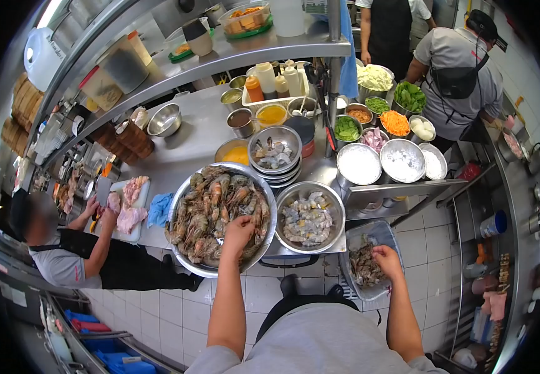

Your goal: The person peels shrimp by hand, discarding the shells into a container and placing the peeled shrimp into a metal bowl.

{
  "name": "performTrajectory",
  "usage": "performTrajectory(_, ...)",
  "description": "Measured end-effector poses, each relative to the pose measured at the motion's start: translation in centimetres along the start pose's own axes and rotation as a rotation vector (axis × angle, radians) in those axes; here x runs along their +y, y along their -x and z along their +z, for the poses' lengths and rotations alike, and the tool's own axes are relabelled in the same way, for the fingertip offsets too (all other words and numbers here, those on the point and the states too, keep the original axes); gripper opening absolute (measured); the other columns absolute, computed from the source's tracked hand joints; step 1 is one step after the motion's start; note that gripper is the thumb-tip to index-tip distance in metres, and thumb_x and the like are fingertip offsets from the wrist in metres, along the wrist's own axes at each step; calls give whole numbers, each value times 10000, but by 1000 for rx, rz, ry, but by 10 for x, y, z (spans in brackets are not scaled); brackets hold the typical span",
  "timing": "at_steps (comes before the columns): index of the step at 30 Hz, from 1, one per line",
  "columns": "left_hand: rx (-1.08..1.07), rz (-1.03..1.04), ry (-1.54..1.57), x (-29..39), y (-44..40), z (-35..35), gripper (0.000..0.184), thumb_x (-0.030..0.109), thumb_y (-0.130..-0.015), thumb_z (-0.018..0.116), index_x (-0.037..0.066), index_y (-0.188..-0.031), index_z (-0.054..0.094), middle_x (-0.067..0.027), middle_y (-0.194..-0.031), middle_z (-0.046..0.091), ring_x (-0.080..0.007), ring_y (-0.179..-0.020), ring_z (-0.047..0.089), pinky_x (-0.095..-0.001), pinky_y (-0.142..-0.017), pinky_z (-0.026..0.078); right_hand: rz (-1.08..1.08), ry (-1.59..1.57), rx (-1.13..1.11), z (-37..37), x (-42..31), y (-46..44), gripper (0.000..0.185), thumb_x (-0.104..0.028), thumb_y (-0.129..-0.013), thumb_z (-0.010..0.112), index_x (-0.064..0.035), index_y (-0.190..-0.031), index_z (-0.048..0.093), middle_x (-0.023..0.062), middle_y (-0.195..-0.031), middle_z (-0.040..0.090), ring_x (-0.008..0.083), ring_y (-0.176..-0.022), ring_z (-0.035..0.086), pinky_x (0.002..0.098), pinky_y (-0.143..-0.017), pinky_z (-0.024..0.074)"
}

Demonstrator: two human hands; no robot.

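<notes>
A large steel bowl [264,257] at the table's front edge is heaped with whole, unpeeled prawns [210,199]. My left hand [238,235] reaches into the heap, its fingers closed on a prawn that they partly hide. To the right, a smaller steel bowl [341,212] holds peeled grey prawns [307,221]. Below the table edge stands a plastic bin [385,232] with prawn heads and shells [364,265] in it. Over this bin is my right hand [388,260], fingers pinched together; whatever they hold is too small to make out.
Behind the bowls, more prawns [274,153] top a stack of steel bowls. Bowls of white powder [359,163] and cut vegetables stand at right, sauce bottles [267,80] further back. A co-worker [70,249] cuts meat at left on a board [134,232]; others stand at upper right.
</notes>
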State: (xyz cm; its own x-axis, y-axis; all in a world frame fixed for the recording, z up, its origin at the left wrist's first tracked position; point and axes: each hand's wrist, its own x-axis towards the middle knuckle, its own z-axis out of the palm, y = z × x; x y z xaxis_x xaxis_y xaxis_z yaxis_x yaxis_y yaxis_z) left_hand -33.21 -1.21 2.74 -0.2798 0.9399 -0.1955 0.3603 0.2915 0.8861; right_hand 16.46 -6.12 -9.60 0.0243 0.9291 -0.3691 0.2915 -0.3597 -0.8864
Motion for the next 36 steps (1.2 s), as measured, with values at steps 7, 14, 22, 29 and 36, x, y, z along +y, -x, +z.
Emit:
performTrajectory(7,-171,-157,628,31,15,-15,318,45,-901,589,43,-1218,612,11,-999,675,-57,-757,595,-212,-604,436,11,-145,37,-1,-36,9,217,-64,-914,643,4,-1121,642,38,-933,676,126,-846,640,273,-763,528)
performTrajectory(14,-475,-27,669,98,28,51,351,16,-901,577,26,-1251,596,-3,-1040,659,-63,-821,588,-215,-639,442,-182,-312,-130,14,-148,39,338,-93,-950,626,-17,-1278,596,96,-1141,679,143,-1045,626,285,-938,492)
performTrajectory(22,-1023,-17,620,148,66,220,318,73,-945,564,2,-1253,592,-16,-1049,660,-68,-822,580,-223,-708,454,-196,-791,-59,17,-171,44,333,-191,-1021,528,-45,-1320,543,41,-1152,647,122,-1030,604,293,-923,469)
performTrajectory(29,-1019,-58,382,132,71,285,185,67,-931,607,0,-1100,643,-32,-988,662,-103,-790,618,-240,-737,501,-194,-620,176,-21,-114,40,148,-172,-1018,529,-50,-1084,580,12,-1009,633,91,-927,589,272,-859,473)
performTrajectory(36,-938,77,339,125,72,294,510,68,-879,655,24,-1358,484,-87,-1154,625,-139,-1038,583,-307,-903,475,-154,-610,264,-29,-97,39,128,-122,-992,535,-56,-1100,555,27,-994,631,97,-902,587,268,-822,473)
